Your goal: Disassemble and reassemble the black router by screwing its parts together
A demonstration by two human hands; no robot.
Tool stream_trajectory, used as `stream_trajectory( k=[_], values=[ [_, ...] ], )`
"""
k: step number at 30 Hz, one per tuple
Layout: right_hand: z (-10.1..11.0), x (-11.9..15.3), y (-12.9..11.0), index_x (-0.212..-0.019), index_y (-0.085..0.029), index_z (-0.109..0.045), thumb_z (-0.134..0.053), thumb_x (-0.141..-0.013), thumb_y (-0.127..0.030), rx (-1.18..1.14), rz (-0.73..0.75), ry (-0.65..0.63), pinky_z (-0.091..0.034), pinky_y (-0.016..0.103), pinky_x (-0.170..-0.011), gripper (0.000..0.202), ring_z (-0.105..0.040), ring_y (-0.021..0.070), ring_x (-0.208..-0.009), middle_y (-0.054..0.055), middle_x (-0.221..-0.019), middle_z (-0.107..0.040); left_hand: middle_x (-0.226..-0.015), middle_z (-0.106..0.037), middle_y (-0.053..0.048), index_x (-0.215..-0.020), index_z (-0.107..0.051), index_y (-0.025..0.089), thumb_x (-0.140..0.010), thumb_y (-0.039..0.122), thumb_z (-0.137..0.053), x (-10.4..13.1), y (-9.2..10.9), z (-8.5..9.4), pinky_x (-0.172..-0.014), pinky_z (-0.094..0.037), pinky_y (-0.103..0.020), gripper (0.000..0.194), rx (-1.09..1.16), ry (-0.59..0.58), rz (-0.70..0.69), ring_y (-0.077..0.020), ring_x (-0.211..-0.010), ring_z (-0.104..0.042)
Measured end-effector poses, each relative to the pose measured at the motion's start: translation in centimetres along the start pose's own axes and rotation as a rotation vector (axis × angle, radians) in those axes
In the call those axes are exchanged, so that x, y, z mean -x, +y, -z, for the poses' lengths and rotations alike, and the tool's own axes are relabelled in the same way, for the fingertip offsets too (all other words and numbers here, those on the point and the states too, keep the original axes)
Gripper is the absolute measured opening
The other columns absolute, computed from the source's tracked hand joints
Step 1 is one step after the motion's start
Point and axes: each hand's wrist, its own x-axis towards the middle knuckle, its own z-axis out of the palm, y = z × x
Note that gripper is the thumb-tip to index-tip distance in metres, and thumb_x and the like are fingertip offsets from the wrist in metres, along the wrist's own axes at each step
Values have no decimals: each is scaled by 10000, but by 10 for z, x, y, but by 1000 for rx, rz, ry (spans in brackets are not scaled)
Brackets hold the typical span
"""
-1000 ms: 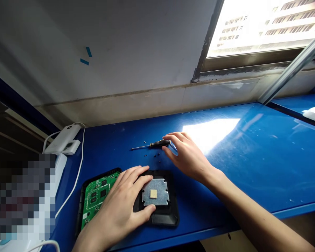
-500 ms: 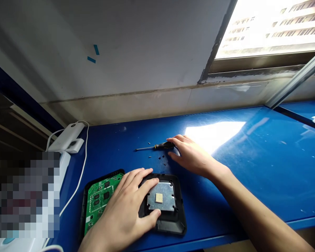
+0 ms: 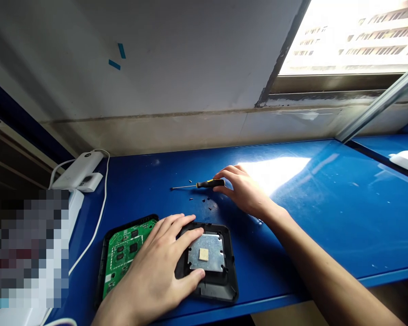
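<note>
The right hand (image 3: 243,188) is partly curled, palm turned down, over the middle of the glossy blue desk (image 3: 326,203), nearer its far edge than its near one. Its thumb and fingertips stand on either side of the butt of a slim screwdriver with a black-and-yellow handle (image 3: 209,183) and a thin metal shaft, and look to be touching it; whether they grip it firmly I cannot tell. The screwdriver's long axis runs left to right, nearly parallel to the desk's far edge, with the tip pointing left and the butt to the right. Several tiny screws (image 3: 204,200) are scattered close by on both sides of it.

The left hand (image 3: 163,262) is spread wide, palm down, near the desk's near edge, clenched on nothing. Its thumb and index finger rest on a shallow black plastic shell (image 3: 221,290), at the left side of the silver metal plate (image 3: 213,260) inside, which bears a small beige square pad (image 3: 203,254). The hand also partly covers a black plastic casing (image 3: 104,253) holding a green circuit board (image 3: 122,244), which lies left of the shell with its long axis running from near to far.
</note>
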Motion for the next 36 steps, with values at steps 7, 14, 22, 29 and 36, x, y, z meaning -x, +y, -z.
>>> stream_trajectory(
  k=[7,14,22,29,36],
  values=[
    [7,0,-12,-1066,-237,-700,-729,-922,-318,-246,-118,101,-585,403,-837,168,-698,237,-977,46,-1050,-762,-1640,-471,1,-1460,-571,437,-888,399,-730,1,-2,-2,-1178,-354,-740,595,7,-15,9,-407,-1525,-374],
    [9,1,-14,-1037,-241,-731,-724,-884,-445,-399,-229,157,-570,411,-845,256,-710,248,-972,55,-1047,-779,-1632,-483,-10,-1469,-575,380,-897,366,-697,-1,2,1,-1205,-341,-711,585,3,-28,26,-384,-1527,-376],
    [13,3,-18,-1067,-216,-755,-744,-852,-517,-600,-280,94,-533,395,-839,371,-702,235,-908,62,-999,-782,-1663,-435,38,-1510,-514,433,-925,449,-674,2,2,1,-1223,-335,-679,607,-23,-35,38,-364,-1550,-334],
    [20,6,-20,-1054,-192,-767,-780,-849,-511,-821,-280,21,-524,301,-725,379,-668,164,-785,38,-892,-760,-1614,-502,11,-1423,-596,393,-924,413,-675,0,1,1,-1196,-364,-706,505,-29,2,23,-373,-1514,-397],
    [30,7,-15,-1009,-195,-742,-775,-863,-533,-1062,-321,81,-605,303,-853,370,-751,167,-895,58,-1009,-789,-1500,-583,-59,-1330,-634,311,-910,366,-673,0,-2,-2,-1142,-482,-628,425,-23,116,2,-358,-1442,-474]
  ],
)
